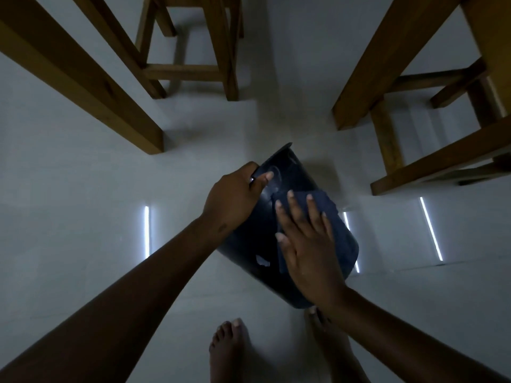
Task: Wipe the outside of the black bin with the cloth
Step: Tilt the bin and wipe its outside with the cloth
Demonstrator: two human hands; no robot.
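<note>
Dim white floor (83, 175) carries the tilted black bin (249, 244); left hand (235, 194) grips its rim, right hand (307, 244) presses spread-fingered on the dark cloth (331, 214), hiding most of it.

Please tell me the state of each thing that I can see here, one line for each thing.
Black plastic bin: tilted, held off upright.
Dark blue cloth: spread flat on the bin's outer wall.
Left hand: grip closed on the bin's rim.
Right hand: open, palm pressing the cloth.
Brown wooden stool: upright on the floor.
</note>
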